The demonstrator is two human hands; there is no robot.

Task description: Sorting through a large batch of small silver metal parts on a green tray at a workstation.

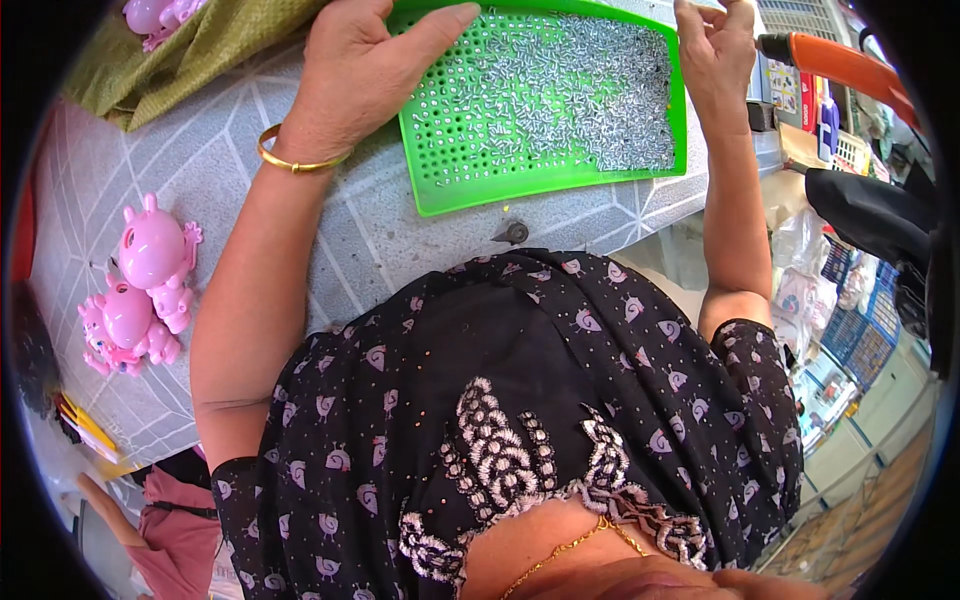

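Observation:
A bright green perforated tray [420,203] sits in front of me on the grey table. Small silver screws [570,90] cover it, heaped thickest toward its right side; at the left many stand in the holes. My left hand [365,70] grips the tray's far left corner, thumb stretched along the rim and the other fingers partly out of view. At the right rim, my right hand [718,60] is closed with curled fingers against the tray's edge; its fingertips are partly cut off by the frame.
Pink toy figures [140,285] stand on the table [370,240] at left. An olive woven sack [190,60] holds more pink parts at the far left. A small dark piece [515,233] lies near the table's front edge. An orange-handled tool [850,70] and blue crates [860,320] are at right.

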